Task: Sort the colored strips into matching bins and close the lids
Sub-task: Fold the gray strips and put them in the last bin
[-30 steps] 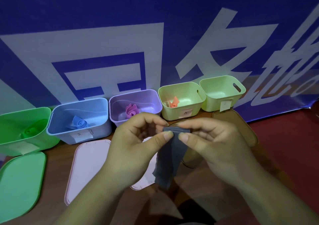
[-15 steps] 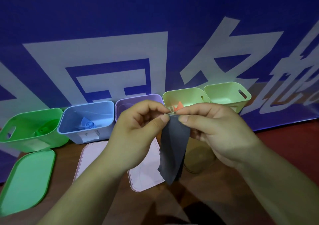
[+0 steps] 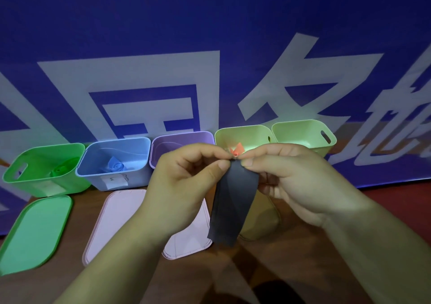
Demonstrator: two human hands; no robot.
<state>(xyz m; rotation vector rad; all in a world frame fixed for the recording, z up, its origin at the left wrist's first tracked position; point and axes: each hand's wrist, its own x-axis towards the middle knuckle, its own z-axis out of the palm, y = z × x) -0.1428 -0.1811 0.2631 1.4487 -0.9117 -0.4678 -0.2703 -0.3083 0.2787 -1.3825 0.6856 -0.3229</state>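
Your left hand and right hand both pinch the top edge of the dark grey strip between thumb and forefinger, with the fingertips nearly meeting. The strip hangs in the air in front of the row of open bins, above a pink lid on the table. Just behind your fingertips, the pale yellow bin holds an orange strip. The green bin and blue bin each hold a rolled strip of matching colour.

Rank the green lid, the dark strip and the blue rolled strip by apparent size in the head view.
1. green lid
2. dark strip, though it hangs nearer the camera
3. blue rolled strip
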